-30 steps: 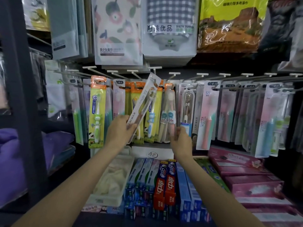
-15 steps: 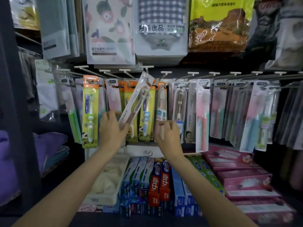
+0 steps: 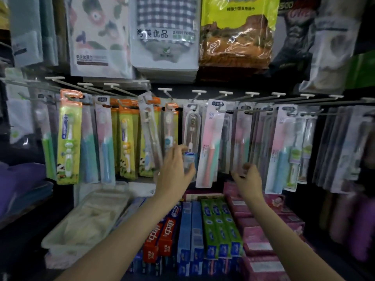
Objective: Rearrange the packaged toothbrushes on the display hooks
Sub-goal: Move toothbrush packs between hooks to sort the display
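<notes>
- My left hand [image 3: 174, 171] is raised in front of the toothbrush row, fingers spread and loose, holding nothing. Its fingertips sit at the lower edge of a clear pack with a brown-bristled brush [image 3: 191, 136]; the blur stops me telling whether they touch it.
- A second ago this hand held a slim white toothbrush pack [image 3: 150, 128] at a slant. That pack now hangs from a display hook [image 3: 145, 89], slightly tilted, in front of the orange-and-green children's brush cards [image 3: 126, 138].
- I judge that pack to be hung and released, so one move of the rearranging looks finished.
- My right hand [image 3: 248, 176] has shifted to the right. It hovers below the pink and grey packs [image 3: 242, 138], fingers curled as if pinching. Whether it grips a pack edge or nothing, I cannot tell.
- A pink-and-teal toothbrush card [image 3: 211, 142] hangs between my two hands, untouched.
- More packs fill the hooks far to the right, including a blue-handled one [image 3: 281, 151].
- Below the hooks, toothpaste boxes [image 3: 220, 224] stand in rows on the shelf, with a pale plastic tray [image 3: 85, 220] to their left.
- Packaged towels [image 3: 165, 31] hang above the hooks.
- Both hands seem to be heading for the middle packs next.
</notes>
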Demonstrator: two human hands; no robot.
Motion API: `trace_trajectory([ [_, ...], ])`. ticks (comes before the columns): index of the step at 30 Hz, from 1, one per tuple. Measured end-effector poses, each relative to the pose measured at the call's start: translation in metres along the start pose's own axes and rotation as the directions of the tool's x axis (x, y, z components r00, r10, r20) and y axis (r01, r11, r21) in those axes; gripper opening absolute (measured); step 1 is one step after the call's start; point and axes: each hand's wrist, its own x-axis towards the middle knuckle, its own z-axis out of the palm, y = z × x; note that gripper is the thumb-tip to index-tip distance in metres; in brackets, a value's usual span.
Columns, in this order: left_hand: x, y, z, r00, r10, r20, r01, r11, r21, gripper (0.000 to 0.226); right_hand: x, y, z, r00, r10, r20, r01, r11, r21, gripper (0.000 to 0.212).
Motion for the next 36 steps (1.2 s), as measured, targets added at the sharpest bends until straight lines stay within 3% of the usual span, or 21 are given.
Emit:
trace_trajectory([
  [5,0.009,0.010,0.046,0.970,-0.224,0.091,0.228,0.972,-0.046,0.053,0.026,0.003,0.015,0.990,0.025,0.137,-0.034,0.998,0.060,0.056],
  [7,0.011,0.012,0.058,0.961,-0.263,0.082,0.268,0.962,-0.051,0.035,0.040,-0.001,0.022,0.988,0.024,0.151,-0.038,0.995,0.091,0.048],
  [10,0.009,0.006,0.062,0.966,-0.253,0.058,0.256,0.965,-0.051,0.007,0.059,-0.002,0.036,0.981,0.131,0.142,-0.162,0.958,0.235,0.032],
  [14,0.001,-0.003,0.055,0.956,-0.292,0.037,0.294,0.947,-0.131,0.011,0.070,0.004,0.052,0.974,0.174,0.147,-0.208,0.942,0.261,0.041],
  [19,0.003,0.012,0.052,0.935,-0.324,0.141,0.353,0.872,-0.340,0.028,0.048,0.002,0.032,0.975,0.118,0.188,-0.178,0.920,0.349,0.022],
  [22,0.009,0.024,0.061,0.918,-0.346,0.192,0.391,0.867,-0.308,0.034,0.037,-0.002,0.008,0.975,0.074,0.210,-0.148,0.920,0.362,0.034],
  [24,0.012,0.029,0.065,0.928,-0.335,0.162,0.367,0.897,-0.245,0.025,0.034,-0.010,-0.016,0.981,0.035,0.188,-0.087,0.957,0.275,0.032],
  [27,0.012,0.030,0.063,0.926,-0.356,0.121,0.375,0.901,-0.216,0.027,0.034,-0.021,-0.055,0.990,-0.095,0.107,0.099,0.994,-0.038,0.027],
  [31,0.010,0.023,0.050,0.913,-0.404,0.051,0.406,0.897,-0.176,0.030,0.029,-0.030,-0.083,0.966,-0.247,0.073,0.256,0.891,-0.374,0.026],
  [36,0.004,0.022,0.038,0.940,-0.342,0.009,0.341,0.933,-0.112,0.033,0.025,-0.026,-0.088,0.942,-0.327,0.074,0.324,0.830,-0.454,0.030],
])
